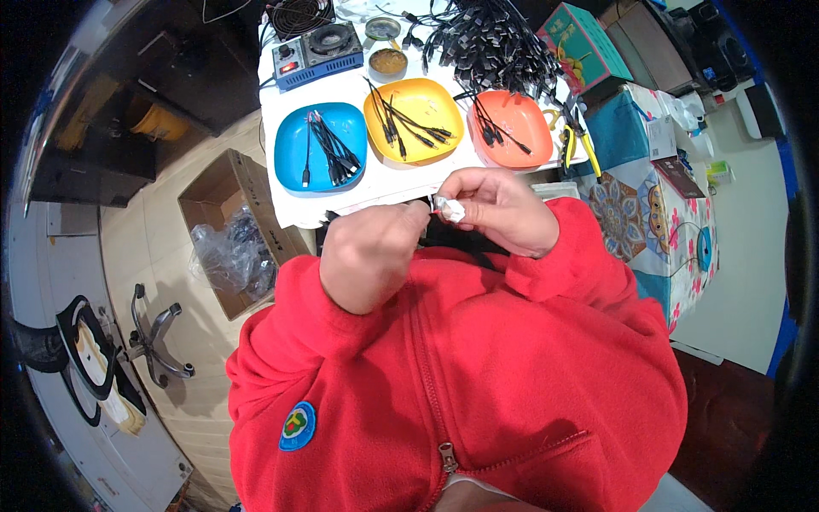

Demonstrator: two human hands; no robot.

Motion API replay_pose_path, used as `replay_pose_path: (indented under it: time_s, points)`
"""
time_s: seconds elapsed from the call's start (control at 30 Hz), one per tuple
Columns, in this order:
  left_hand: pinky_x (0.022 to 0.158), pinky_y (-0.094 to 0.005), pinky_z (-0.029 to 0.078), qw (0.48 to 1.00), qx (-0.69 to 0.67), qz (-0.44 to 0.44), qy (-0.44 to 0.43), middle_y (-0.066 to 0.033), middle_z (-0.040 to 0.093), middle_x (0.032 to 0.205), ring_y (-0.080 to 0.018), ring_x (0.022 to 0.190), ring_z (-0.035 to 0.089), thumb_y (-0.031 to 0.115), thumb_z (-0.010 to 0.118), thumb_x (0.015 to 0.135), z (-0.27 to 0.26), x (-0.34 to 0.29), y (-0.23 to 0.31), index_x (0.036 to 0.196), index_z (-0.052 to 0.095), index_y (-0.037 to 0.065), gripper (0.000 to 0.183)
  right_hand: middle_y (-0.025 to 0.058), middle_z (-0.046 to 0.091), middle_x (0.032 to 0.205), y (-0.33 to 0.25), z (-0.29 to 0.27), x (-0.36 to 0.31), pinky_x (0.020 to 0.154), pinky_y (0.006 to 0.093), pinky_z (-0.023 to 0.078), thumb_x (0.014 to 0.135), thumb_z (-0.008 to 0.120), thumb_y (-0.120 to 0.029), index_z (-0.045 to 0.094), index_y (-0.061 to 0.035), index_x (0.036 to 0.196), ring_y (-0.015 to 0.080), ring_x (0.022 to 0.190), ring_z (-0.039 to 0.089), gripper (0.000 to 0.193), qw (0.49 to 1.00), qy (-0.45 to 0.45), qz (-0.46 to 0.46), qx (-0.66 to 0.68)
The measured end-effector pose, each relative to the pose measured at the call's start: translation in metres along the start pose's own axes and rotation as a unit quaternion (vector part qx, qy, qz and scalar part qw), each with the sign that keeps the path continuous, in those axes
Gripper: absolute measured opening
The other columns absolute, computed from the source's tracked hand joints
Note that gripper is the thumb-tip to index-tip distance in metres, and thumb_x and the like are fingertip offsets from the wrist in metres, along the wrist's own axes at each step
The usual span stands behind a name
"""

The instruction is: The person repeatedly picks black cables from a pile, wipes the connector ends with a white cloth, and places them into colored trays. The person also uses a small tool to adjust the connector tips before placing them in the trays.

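In front of my chest, both hands meet near the table's front edge. My left hand (374, 253) is closed, its fingertips pinched round a thin cable; most of the cable is hidden by the fingers. A bit of reddish wire shows between the hands. My right hand (509, 213) pinches a small crumpled white tissue (450, 210) against that wire end. Just beyond are a blue tray (290, 141), a yellow tray (426, 96) and an orange tray (533, 128). Short black cables (328, 149) lie in the blue one, and others lie in the yellow and orange ones.
Behind the trays stand a blue soldering station (320, 64) and a round tin of amber paste (388, 61). A large heap of black cables (490, 47) fills the back. Yellow-handled cutters (580, 141) lie at the right edge. A cardboard box (226, 183) holding plastic bags stands on the left floor.
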State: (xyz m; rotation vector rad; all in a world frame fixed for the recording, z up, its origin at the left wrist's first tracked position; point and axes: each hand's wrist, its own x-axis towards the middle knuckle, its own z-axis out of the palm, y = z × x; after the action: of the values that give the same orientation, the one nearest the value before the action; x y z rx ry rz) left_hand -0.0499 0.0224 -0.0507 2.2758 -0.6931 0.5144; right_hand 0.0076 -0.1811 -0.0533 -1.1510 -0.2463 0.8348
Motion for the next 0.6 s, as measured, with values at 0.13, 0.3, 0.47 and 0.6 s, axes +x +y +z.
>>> replay_pose_path:
  time_s: [0.13, 0.3, 0.47, 0.6]
  points:
    - [0.055, -0.0257, 0.048, 0.977, -0.178, -0.121, 0.011, -0.0093, 0.064, 0.068, -0.0159, 0.060, 0.062, 0.000, 0.064, 0.083, -0.002, -0.001, -0.001, 0.093, 0.066, -0.003, 0.011, 0.0066, 0.060, 0.089, -0.008, 0.003, -0.008, 0.066, 0.0296, 0.046, 0.076, 0.069, -0.006, 0.060, -0.0037, 0.096, 0.0184, 0.074, 0.058, 0.022, 0.817, 0.083, -0.283, -0.496]
    - [0.057, -0.0219, 0.047, 0.912, -0.341, -0.229, -0.009, -0.0066, 0.065, 0.070, -0.0092, 0.063, 0.060, 0.001, 0.063, 0.087, 0.002, -0.002, -0.002, 0.094, 0.067, -0.005, 0.010, 0.0081, 0.058, 0.088, -0.009, 0.009, -0.003, 0.067, 0.0363, 0.046, 0.066, 0.072, -0.005, 0.060, -0.0046, 0.094, 0.0281, 0.078, 0.057, 0.031, 0.641, 0.087, -0.437, -0.625]
    - [0.051, -0.0274, 0.048, 0.993, -0.067, -0.094, 0.007, -0.0077, 0.057, 0.063, -0.0185, 0.056, 0.059, 0.002, 0.061, 0.080, 0.014, -0.002, -0.002, 0.094, 0.065, -0.003, 0.016, 0.0033, 0.057, 0.084, -0.002, 0.004, 0.003, 0.066, 0.0283, 0.044, 0.081, 0.066, -0.011, 0.058, -0.0033, 0.098, 0.0184, 0.075, 0.054, 0.020, 0.838, 0.080, -0.260, -0.474]
    - [0.050, -0.0332, 0.047, 0.989, 0.076, 0.100, 0.081, -0.0078, 0.052, 0.062, -0.0237, 0.056, 0.055, 0.007, 0.059, 0.073, 0.017, -0.001, -0.008, 0.097, 0.064, -0.001, 0.026, -0.0019, 0.053, 0.082, 0.002, 0.000, -0.001, 0.065, 0.0201, 0.042, 0.098, 0.051, -0.021, 0.058, -0.0016, 0.100, 0.0061, 0.073, 0.048, 0.021, 0.987, -0.032, 0.115, 0.107]
